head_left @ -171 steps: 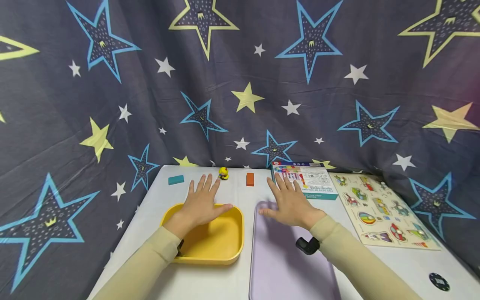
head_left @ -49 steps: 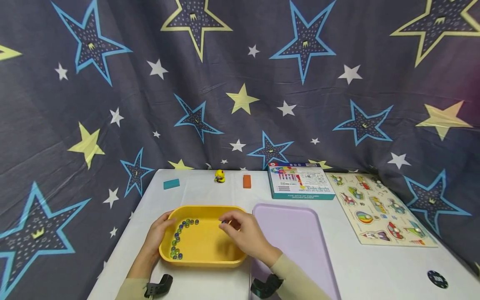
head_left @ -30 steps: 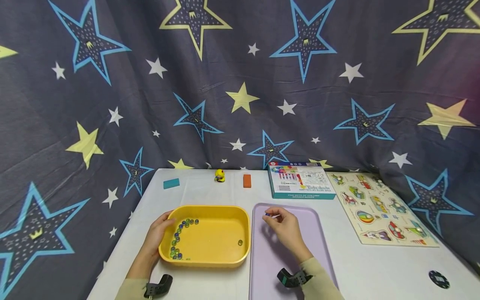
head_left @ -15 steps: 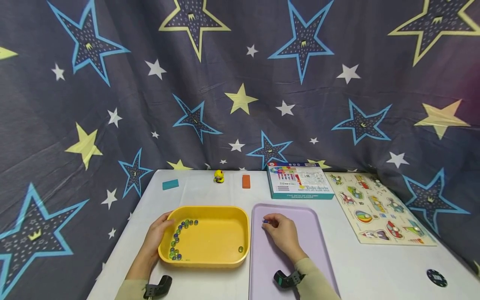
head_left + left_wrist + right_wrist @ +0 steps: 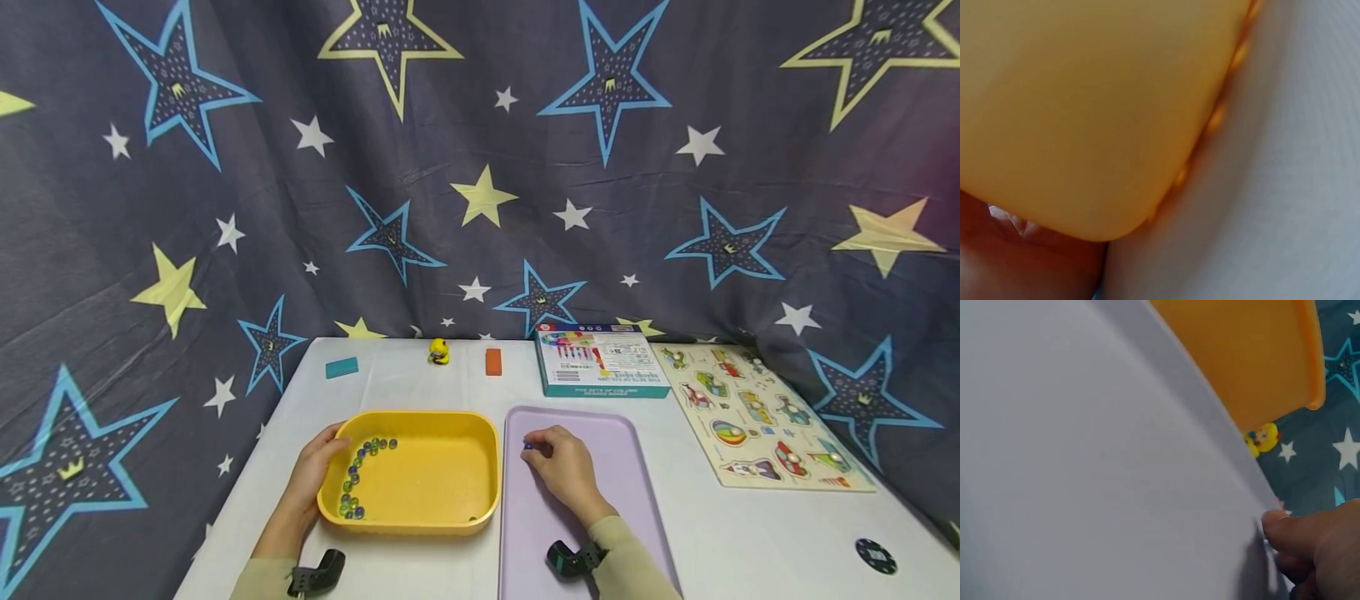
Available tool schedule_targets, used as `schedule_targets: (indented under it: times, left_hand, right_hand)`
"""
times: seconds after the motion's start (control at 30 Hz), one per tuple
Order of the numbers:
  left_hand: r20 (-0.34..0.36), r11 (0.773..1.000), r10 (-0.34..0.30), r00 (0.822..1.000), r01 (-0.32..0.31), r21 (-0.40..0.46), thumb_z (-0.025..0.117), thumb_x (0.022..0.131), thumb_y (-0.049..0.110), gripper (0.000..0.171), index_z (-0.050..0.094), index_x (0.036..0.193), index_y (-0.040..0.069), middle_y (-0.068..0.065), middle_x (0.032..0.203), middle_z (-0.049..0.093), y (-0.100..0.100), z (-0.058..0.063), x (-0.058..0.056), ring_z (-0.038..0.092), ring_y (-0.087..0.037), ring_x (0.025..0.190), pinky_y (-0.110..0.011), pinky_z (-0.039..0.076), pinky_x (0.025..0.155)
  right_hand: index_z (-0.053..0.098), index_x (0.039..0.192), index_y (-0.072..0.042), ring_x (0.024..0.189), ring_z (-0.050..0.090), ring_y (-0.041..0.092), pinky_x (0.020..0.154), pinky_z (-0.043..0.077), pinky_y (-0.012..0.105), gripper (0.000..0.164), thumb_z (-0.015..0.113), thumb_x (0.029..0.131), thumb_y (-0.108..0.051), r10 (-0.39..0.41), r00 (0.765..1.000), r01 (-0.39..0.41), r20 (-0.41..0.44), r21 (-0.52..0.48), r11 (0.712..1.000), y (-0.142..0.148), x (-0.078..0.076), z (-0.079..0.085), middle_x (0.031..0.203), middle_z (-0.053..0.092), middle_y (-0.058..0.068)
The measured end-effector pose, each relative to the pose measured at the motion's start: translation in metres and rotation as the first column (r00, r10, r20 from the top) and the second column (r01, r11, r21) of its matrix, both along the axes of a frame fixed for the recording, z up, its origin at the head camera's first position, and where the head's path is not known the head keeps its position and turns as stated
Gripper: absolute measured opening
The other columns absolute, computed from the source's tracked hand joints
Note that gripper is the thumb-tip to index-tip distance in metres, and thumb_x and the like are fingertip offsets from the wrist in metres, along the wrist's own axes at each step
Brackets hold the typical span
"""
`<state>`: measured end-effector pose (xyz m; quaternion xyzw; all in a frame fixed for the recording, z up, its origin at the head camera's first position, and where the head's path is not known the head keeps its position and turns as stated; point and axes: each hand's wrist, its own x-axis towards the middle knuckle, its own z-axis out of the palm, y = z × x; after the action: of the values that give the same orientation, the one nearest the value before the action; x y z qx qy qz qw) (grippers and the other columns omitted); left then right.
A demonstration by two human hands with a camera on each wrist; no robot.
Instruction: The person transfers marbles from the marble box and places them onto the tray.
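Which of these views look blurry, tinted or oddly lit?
Head view: mostly sharp, with a reddish tint on the star curtain at the right edge. Left wrist view: soft and dim, the yellow bin out of focus, orange glints along one edge. Right wrist view: the lilac tray looks washed out, nearly white, with a dark shadow beside the right hand.

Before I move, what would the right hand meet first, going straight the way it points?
Likely the left rim of the purple tray; the right hand might clear it, depth being unclear.
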<state>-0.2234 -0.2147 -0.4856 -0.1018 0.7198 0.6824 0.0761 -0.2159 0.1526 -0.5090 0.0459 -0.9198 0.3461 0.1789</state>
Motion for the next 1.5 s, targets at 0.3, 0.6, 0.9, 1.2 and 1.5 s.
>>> schedule_targets:
  times: [0.3,0.6,0.9,1.2,1.5]
  left_hand:
    - [0.003,1.000,-0.007,1.000,0.006,0.015,0.044,0.090,0.025,0.041,0.044,0.130,0.013,-0.006,0.129,0.046,0.001,-0.001,0.000,0.042,-0.022,0.112,-0.029,0.036,0.095]
    - [-0.002,0.999,-0.003,1.000,0.003,0.043,0.043,0.090,0.022,0.040,0.045,0.128,0.012,-0.007,0.127,0.047,0.000,0.000,-0.002,0.043,-0.022,0.111,-0.022,0.039,0.088]
    - [0.008,1.000,-0.003,1.000,0.003,0.031,0.044,0.090,0.025,0.042,0.044,0.130,0.013,-0.006,0.129,0.046,-0.001,0.000,-0.002,0.042,-0.021,0.114,-0.028,0.035,0.095]
    - [0.006,0.999,-0.003,1.000,0.002,0.049,0.045,0.090,0.023,0.039,0.046,0.128,0.012,-0.007,0.126,0.047,-0.001,-0.003,-0.001,0.044,-0.022,0.109,-0.025,0.040,0.087]
    - [0.004,0.999,-0.013,1.000,0.013,0.051,0.045,0.090,0.024,0.040,0.045,0.128,0.012,-0.008,0.127,0.046,-0.001,0.000,0.000,0.043,-0.022,0.114,-0.028,0.038,0.093]
  right_hand:
    - [0.068,0.097,-0.013,0.063,0.057,0.011,0.048,0.046,0.024,0.024,0.073,0.075,-0.022,0.002,0.993,0.033,0.119,-0.292,0.956,0.009,0.001,0.015,0.084,0.063,-0.001]
    - [0.068,0.091,-0.019,0.066,0.057,0.012,0.058,0.047,0.024,0.010,0.065,0.082,-0.022,0.109,0.994,-0.112,-0.028,-0.370,0.922,-0.017,0.014,0.059,0.083,0.064,-0.007]
    - [0.066,0.089,-0.025,0.062,0.051,0.006,0.055,0.045,0.021,0.007,0.063,0.084,-0.023,0.421,0.901,-0.434,-0.109,-0.242,0.868,-0.079,0.030,0.076,0.080,0.061,-0.016]
    - [0.067,0.098,-0.017,0.063,0.051,0.005,0.055,0.043,0.019,0.025,0.060,0.084,-0.037,0.612,0.762,-0.575,0.212,-0.213,0.790,-0.129,0.029,0.057,0.079,0.058,-0.016]
    - [0.066,0.099,-0.014,0.065,0.052,-0.003,0.061,0.043,0.016,0.022,0.067,0.080,-0.025,0.670,0.665,-0.669,0.330,-0.135,0.731,-0.160,0.020,0.052,0.077,0.059,-0.017]
